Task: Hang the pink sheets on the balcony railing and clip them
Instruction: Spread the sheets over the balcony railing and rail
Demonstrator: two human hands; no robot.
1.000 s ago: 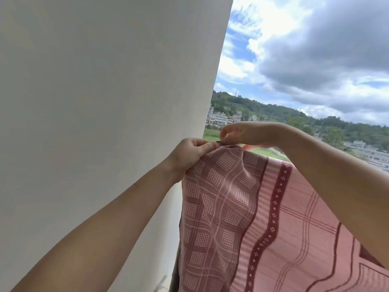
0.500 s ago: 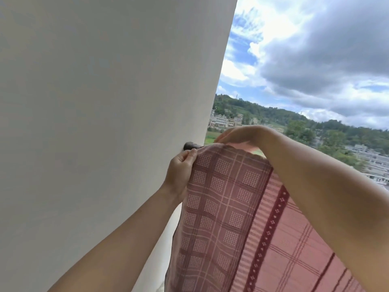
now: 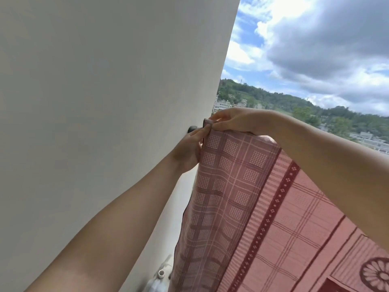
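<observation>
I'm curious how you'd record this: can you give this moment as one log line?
left hand: grip on pink sheet corner | right hand: pinching top edge | sheet draped, beside white wall | clip: none visible

pink sheet (image 3: 242,197): checked, maroon dotted stripe | wall (image 3: 105,91): off-white

We see the pink sheet (image 3: 248,203) draped beside a pale wall (image 3: 105,102), its top corner pinched between both hands. The left hand (image 3: 188,151) grips the edge from below, the right hand (image 3: 233,121) from above, fingertips meeting. A dark stub (image 3: 192,128) at the wall, possibly the railing's end, shows just behind the left thumb.
</observation>
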